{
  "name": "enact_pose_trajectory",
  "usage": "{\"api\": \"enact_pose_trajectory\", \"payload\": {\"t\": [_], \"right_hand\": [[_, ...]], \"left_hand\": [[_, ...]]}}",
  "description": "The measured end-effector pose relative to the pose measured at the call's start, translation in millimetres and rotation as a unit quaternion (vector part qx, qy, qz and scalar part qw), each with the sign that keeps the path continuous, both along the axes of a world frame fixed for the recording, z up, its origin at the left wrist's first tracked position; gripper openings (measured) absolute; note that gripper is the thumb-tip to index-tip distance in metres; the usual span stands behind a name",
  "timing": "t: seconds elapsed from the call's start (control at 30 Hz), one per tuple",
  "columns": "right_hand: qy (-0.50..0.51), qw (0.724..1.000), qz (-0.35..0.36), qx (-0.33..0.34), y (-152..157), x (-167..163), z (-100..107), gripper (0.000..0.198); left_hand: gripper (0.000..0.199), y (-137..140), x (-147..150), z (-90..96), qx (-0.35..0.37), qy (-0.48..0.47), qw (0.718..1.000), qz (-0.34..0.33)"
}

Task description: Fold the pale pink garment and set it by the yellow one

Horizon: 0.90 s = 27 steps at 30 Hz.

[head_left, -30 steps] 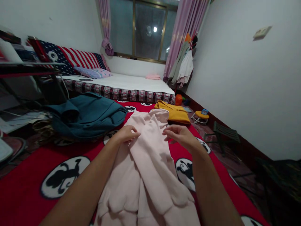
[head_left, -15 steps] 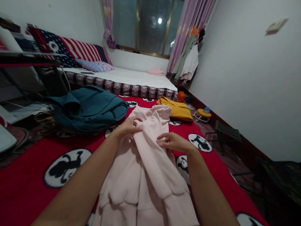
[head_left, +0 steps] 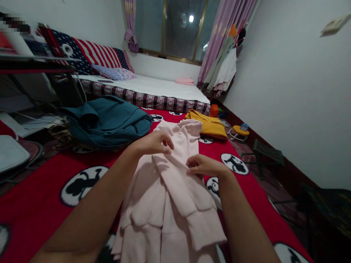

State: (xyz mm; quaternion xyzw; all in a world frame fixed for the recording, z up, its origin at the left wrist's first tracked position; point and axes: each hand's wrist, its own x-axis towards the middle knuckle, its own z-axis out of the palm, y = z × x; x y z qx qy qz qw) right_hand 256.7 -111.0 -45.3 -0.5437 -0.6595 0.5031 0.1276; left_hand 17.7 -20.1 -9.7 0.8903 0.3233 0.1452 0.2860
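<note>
A pale pink sweatshirt (head_left: 148, 201) lies lengthwise in front of me, its sleeves folded down over the body and the wide cuffs towards me. My left hand (head_left: 157, 142) rests at the upper part of the garment, fingers bent and thumb apart from them. On the right edge of the folded sleeve, my right hand (head_left: 204, 166) has its fingertips and thumb drawn together on the fabric. Beyond both hands the neck end of the sweatshirt is bunched in soft creases.
The red blanket (head_left: 93, 223) has black-and-white round figures. A teal bag (head_left: 109, 120) is at left; a folded yellow garment (head_left: 210, 126) lies beyond the sweatshirt. Farther off are a bed (head_left: 153, 87), a yellow stool (head_left: 239, 130) and a dark folding stool (head_left: 267, 153).
My left hand has shifted right across the sweatshirt. The right hand's fingers have closed in more, and the near sleeve cuff has moved slightly up. The view has tilted a little.
</note>
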Motion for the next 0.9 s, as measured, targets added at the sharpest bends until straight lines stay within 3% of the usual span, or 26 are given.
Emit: {"api": "enact_pose_trajectory", "payload": {"t": [0.1, 0.17, 0.27, 0.37, 0.43, 0.53, 0.6, 0.73, 0.83, 0.9], "right_hand": [[0.006, 0.999, -0.027, -0.016, 0.4, 2.6, 0.2, 0.025], [0.017, 0.999, -0.037, -0.018, 0.5, 4.6, -0.1, 0.027], [0.032, 0.998, -0.046, -0.006, 1.0, 7.8, -2.0, 0.026], [0.040, 0.998, -0.051, 0.002, 2.1, 9.9, -5.6, 0.027], [0.037, 0.998, -0.054, 0.015, 3.2, 10.5, -8.0, 0.025], [0.022, 0.998, -0.049, 0.042, 5.2, 10.7, -10.6, 0.023], [0.022, 0.997, -0.047, 0.053, 6.0, 10.3, -10.7, 0.022], [0.027, 0.995, -0.049, 0.082, 3.5, 9.9, -4.3, 0.019], [0.024, 0.997, -0.023, 0.064, -0.9, 11.2, 3.4, 0.020], [0.011, 0.999, -0.016, 0.045, -3.0, 13.0, 6.0, 0.021]], "left_hand": [[0.034, -40.0, 8.2, 29.2, -0.108, 0.042, 0.974, -0.193], [0.043, -65.1, 16.4, 35.9, -0.089, 0.066, 0.962, -0.251], [0.046, -93.8, 29.1, 29.4, 0.035, 0.104, 0.956, -0.274], [0.030, -113.7, 41.4, 14.6, 0.132, 0.140, 0.941, -0.278], [0.015, -122.6, 49.7, 5.8, 0.167, 0.156, 0.937, -0.266], [0.011, -124.9, 58.0, 1.3, 0.180, 0.186, 0.932, -0.255], [0.010, -116.8, 55.2, 7.5, 0.129, 0.183, 0.932, -0.286], [0.022, -88.8, 20.4, 40.4, -0.123, 0.057, 0.924, -0.359], [0.013, -74.1, -15.3, 66.9, -0.232, -0.024, 0.931, -0.279], [0.027, -68.6, -30.2, 76.1, -0.260, -0.071, 0.945, -0.186]]}}
